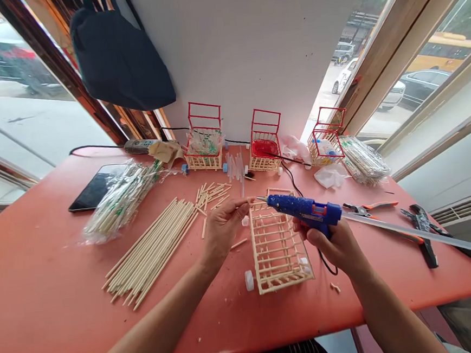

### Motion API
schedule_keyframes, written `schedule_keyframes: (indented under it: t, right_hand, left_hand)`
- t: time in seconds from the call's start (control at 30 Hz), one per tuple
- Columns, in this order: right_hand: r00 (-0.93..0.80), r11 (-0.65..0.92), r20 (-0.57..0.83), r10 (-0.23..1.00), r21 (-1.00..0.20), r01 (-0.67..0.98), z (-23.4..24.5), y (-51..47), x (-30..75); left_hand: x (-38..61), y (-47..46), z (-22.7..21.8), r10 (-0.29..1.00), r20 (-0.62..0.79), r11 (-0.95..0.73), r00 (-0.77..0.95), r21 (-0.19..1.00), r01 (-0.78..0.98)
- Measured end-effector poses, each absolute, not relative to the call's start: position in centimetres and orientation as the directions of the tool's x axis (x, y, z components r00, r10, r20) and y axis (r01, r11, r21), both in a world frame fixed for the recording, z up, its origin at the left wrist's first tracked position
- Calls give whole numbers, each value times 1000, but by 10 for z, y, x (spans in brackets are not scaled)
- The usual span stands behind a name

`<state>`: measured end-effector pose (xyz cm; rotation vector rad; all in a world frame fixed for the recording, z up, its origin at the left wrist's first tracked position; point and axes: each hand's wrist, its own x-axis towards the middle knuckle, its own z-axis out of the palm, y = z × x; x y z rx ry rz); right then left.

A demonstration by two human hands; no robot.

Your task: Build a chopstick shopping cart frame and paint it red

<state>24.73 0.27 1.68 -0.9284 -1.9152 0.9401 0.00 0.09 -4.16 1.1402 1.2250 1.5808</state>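
A small cart (279, 238) built of wooden sticks, with white bottle-cap wheels (249, 280), stands on the red table in front of me. My right hand (334, 242) is wrapped round the grip of a blue hot glue gun (303, 208). A long clear glue stick (419, 232) sticks out of the gun's back end. The nozzle points left, at the cart's far left corner. There my left hand (223, 226) has thumb and forefinger pinched together, close to the nozzle tip. What lies between those fingertips is too small to make out.
Long wooden sticks (153, 248) lie left, with cut short pieces (212, 193) behind them. Carts with red frames, including one holding a red dish (263, 147), line the wall. Pliers (421, 227) lie right. A tablet (92, 189) and bagged sticks (125, 199) are at far left.
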Motion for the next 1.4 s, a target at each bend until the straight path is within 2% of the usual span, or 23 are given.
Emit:
schedule_keyframes:
  t: [0.33, 1.4]
  right_hand:
    - [-402, 490, 349, 847, -806, 333, 19, 6, 238]
    - [-390, 549, 406, 827, -732, 403, 18, 5, 235]
  left_hand:
    - [6, 5, -38, 962, 162, -184, -219, 979, -86]
    - [9, -1, -28, 963, 169, -200, -211, 970, -136]
